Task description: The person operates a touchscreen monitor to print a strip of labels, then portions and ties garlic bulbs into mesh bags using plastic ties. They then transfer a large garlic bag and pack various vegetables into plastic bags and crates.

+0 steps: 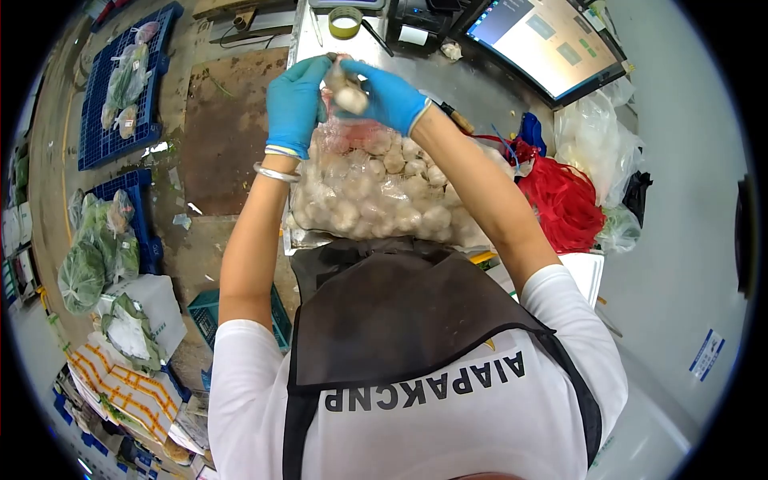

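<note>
Up near the metal counter, my left hand [292, 104] in a blue glove has its fingers closed on the top of a small net bag of garlic [350, 100]. My right hand [388, 94], also blue-gloved and slightly blurred, closes on the same bag from the other side. Pale bulbs show between the hands, with a bit of red netting beside them. Just below lies a large clear plastic bag of garlic bulbs [352, 192], with reddish material at its far end. Some fingertips are hidden behind the held bag.
Right of the garlic lies a heap of red net bags [560, 200], beside clear plastic bags [596, 140]. A monitor [548, 44], a black printer [420, 28] and a tape roll [344, 22] stand at the back. Blue pallets [92, 120] with bagged vegetables are on the left floor.
</note>
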`<state>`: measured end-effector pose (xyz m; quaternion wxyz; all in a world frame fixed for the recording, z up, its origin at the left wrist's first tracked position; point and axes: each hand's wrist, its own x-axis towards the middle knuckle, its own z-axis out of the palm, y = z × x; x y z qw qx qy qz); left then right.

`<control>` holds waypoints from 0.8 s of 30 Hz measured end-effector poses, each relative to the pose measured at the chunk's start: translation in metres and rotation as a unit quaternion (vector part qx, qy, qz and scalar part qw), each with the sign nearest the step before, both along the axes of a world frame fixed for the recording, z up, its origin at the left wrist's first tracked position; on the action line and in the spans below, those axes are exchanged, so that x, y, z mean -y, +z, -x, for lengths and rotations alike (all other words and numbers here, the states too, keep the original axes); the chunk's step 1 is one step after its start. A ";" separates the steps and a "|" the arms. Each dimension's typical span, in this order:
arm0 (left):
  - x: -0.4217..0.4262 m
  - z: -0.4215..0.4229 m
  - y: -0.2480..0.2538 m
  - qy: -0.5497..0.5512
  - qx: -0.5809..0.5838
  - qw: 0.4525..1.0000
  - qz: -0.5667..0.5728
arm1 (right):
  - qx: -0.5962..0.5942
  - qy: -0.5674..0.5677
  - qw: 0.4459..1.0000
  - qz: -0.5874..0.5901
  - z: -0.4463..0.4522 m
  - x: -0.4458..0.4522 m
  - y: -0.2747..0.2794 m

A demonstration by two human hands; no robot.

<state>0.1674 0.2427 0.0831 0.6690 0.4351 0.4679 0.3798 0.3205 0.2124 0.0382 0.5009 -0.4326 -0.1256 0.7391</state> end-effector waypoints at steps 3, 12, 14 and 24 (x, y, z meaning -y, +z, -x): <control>-0.016 0.009 0.003 0.052 0.006 0.998 -0.044 | 0.146 0.016 0.985 -0.086 -0.036 -0.018 -0.018; -0.034 0.019 -0.003 0.103 0.085 0.988 -0.074 | 0.204 0.100 0.943 -0.243 -0.096 0.012 0.076; -0.027 0.016 -0.007 0.089 0.076 0.992 -0.054 | 0.234 0.160 0.923 -0.262 -0.086 0.050 0.110; 0.002 0.015 -0.021 0.089 0.047 0.995 -0.015 | 0.694 0.333 0.582 -0.262 0.018 0.132 -0.047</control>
